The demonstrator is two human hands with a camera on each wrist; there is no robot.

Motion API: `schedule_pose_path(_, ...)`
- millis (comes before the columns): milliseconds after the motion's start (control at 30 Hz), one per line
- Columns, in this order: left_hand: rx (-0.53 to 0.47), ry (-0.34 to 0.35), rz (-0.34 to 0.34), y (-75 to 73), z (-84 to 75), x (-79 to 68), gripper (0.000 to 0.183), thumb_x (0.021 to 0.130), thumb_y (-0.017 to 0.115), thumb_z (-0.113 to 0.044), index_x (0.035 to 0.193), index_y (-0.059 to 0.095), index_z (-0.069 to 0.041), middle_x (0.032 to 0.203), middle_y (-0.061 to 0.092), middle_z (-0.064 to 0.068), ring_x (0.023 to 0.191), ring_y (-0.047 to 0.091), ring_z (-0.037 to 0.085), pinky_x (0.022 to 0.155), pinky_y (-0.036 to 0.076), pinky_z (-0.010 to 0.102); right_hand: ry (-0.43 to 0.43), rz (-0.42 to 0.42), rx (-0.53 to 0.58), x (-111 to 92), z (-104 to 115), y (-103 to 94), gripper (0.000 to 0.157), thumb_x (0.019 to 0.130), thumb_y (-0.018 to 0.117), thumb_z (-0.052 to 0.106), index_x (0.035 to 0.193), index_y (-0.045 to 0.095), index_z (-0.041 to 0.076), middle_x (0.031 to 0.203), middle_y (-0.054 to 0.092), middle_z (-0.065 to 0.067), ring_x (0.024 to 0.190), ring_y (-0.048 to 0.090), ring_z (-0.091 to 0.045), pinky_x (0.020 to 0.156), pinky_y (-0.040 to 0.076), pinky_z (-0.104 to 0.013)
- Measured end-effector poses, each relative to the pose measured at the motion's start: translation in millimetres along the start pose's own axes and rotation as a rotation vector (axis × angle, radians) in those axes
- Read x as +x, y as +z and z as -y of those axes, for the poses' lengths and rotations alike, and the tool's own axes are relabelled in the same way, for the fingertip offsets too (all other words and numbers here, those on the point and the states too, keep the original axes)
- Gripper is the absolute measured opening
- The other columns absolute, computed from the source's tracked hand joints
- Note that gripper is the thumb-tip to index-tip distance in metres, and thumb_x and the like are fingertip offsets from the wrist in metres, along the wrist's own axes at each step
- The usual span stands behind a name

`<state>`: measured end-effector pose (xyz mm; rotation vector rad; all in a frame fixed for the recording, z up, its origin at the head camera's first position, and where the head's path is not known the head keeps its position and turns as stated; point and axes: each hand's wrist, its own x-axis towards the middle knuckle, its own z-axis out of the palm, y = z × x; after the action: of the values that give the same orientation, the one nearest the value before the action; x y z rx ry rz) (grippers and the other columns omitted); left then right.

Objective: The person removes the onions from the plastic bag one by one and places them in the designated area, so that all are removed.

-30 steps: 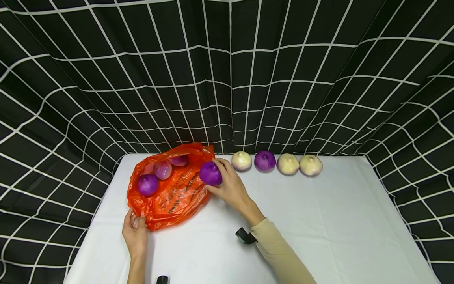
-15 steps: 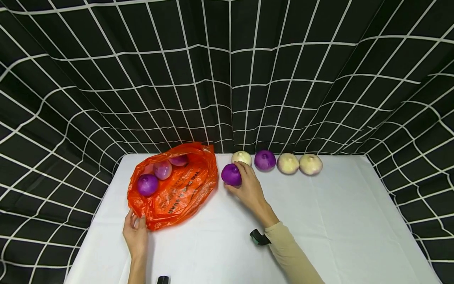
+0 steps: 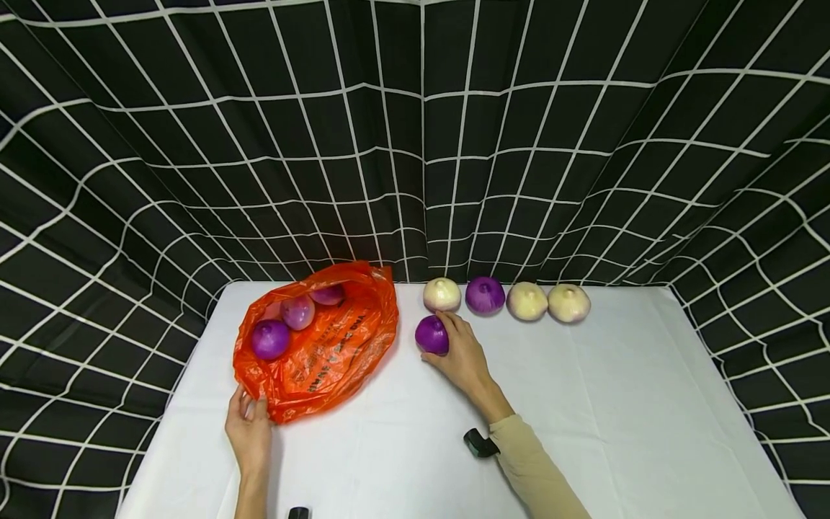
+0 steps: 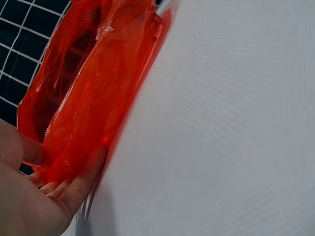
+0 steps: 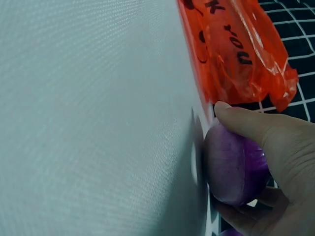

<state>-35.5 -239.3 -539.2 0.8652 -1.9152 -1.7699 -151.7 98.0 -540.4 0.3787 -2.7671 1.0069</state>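
My right hand (image 3: 463, 357) holds a purple onion (image 3: 431, 335) between thumb and fingers, low over the white table just right of the bag. In the right wrist view the onion (image 5: 231, 164) shows close to the cloth, thumb on one side and fingers on the other. An orange plastic bag (image 3: 331, 360) with dark lettering lies spread at the left, its mouth facing up. Inside it are a purple onion (image 3: 270, 339), a paler one (image 3: 297, 312) and another partly hidden (image 3: 327, 294). My left hand (image 4: 44, 191) pinches the bag's near left edge between thumb and fingers.
Along the back edge stands a row: a whitish onion (image 3: 442, 295), a purple onion (image 3: 485, 295) and two more whitish onions (image 3: 547, 302). A black curtain with white grid lines (image 3: 415, 144) rises behind and at both sides. White cloth covers the table (image 3: 616, 404).
My right hand has carried the purple onion out from over the bag, to the right and then down toward the table. The left hand stays at the bag's edge.
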Motion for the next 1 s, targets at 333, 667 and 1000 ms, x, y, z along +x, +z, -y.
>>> schedule_pose_path(333, -0.006, -0.009, 0.005, -0.9, 0.3, 0.7, 0.054, 0.098, 0.048, 0.001, 0.149, 0.032, 0.003, 0.123, 0.048, 0.017, 0.078, 0.054, -0.006, 0.054, 0.046, 0.011, 0.01, 0.004, -0.012, 0, -1, -0.9, 0.09, 0.067, 0.091, 0.032, 0.142, 0.049, 0.004, 0.138, 0.05, -0.016, 0.122, 0.049, -0.035, 0.096, 0.048, -0.054)
schedule_pose_path(667, -0.001, -0.013, 0.008, -1.8, 0.8, 0.6, 0.054, 0.098, 0.047, 0.001, 0.15, 0.03, 0.004, 0.129, 0.046, 0.025, 0.078, 0.053, -0.008, 0.056, 0.046, 0.01, -0.006, 0.013, -0.017, 1, 1, -8.7, 0.09, 0.069, 0.088, 0.039, 0.142, 0.048, 0.004, 0.14, 0.049, -0.017, 0.125, 0.048, -0.035, 0.102, 0.043, -0.052)
schedule_pose_path(1000, -0.022, 0.006, 0.01, -0.6, 0.5, -1.2, 0.054, 0.097, 0.047, 0.0, 0.149, 0.032, 0.005, 0.122, 0.049, 0.018, 0.078, 0.055, -0.006, 0.056, 0.046, 0.01, -0.009, 0.003, 0.021, 2, 6, -16.1, 0.084, 0.073, 0.086, 0.039, 0.141, 0.049, 0.006, 0.141, 0.049, -0.015, 0.129, 0.045, -0.033, 0.107, 0.039, -0.05)
